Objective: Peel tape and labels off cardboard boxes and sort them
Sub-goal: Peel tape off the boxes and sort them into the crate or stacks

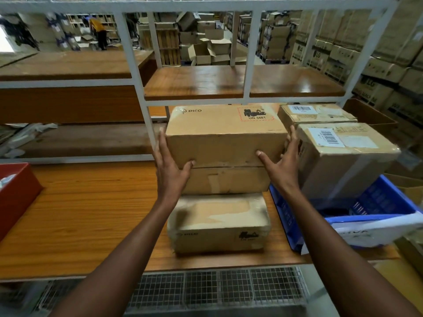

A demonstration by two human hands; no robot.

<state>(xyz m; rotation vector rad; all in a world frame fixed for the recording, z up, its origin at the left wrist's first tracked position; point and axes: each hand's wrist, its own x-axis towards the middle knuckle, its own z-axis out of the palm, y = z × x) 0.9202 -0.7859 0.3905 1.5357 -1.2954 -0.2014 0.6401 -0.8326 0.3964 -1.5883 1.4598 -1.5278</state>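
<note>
A brown PICO cardboard box [225, 133] with a red UN 3481 mark sits on top of a second box [226, 180]. My left hand [170, 165] lies flat against the top box's left end, thumb on its front face. My right hand [282, 162] presses its right end with straight fingers, thumb on the front. A third PICO box [217, 223], wrapped in clear tape, lies on the wooden table [87, 216] nearer to me. To the right stand two boxes with barcode labels, the near labelled box [345, 154] and the far labelled box [318, 114].
A blue plastic crate [380, 202] with a white bag [375, 227] sits at the right, a red bin [16, 191] at the left edge. White shelf posts [146, 120] rise behind the boxes. A wire mesh [217, 289] runs below the table edge.
</note>
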